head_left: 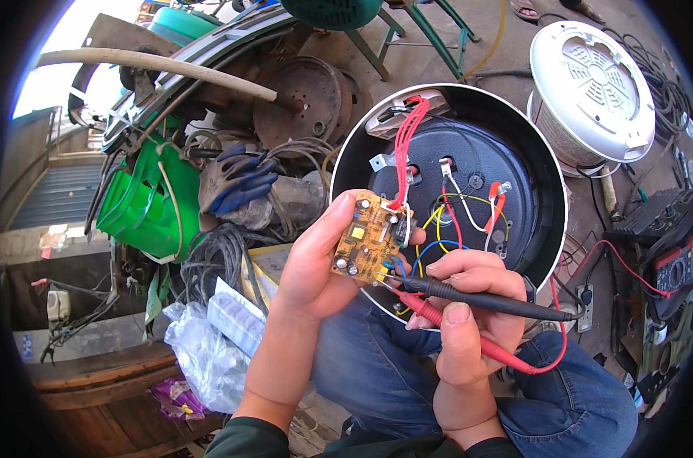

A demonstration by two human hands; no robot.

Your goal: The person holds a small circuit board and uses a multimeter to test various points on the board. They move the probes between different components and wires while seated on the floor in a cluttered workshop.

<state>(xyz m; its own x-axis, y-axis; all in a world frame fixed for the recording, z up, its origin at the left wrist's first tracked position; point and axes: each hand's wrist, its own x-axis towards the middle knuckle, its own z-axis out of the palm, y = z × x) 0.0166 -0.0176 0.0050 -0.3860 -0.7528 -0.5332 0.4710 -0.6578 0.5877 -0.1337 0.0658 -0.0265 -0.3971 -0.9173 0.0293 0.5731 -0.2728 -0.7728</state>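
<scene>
My left hand [316, 263] is closed on the edge of a small brown circuit board [365, 243] set with capacitors, a yellow transformer and other parts. Red, blue, yellow and white wires run from the board into the open round cooker body [339, 164], which has a dark inner bottom. In my right hand [472, 305] are two multimeter probes, a black probe [476, 296] and a red probe [430, 311]. Their tips meet at the board's lower right corner, near a yellow component; exact contact points are too small to tell. A red lead loops from the red probe.
At the right lies a red-and-black multimeter [673, 272]. A white vented cover [597, 84] stands at the upper right. On the left are a green bucket [151, 202], work gloves [239, 183], a rusty wheel rim [304, 103], black cable coils [216, 263] and a plastic bag [205, 355].
</scene>
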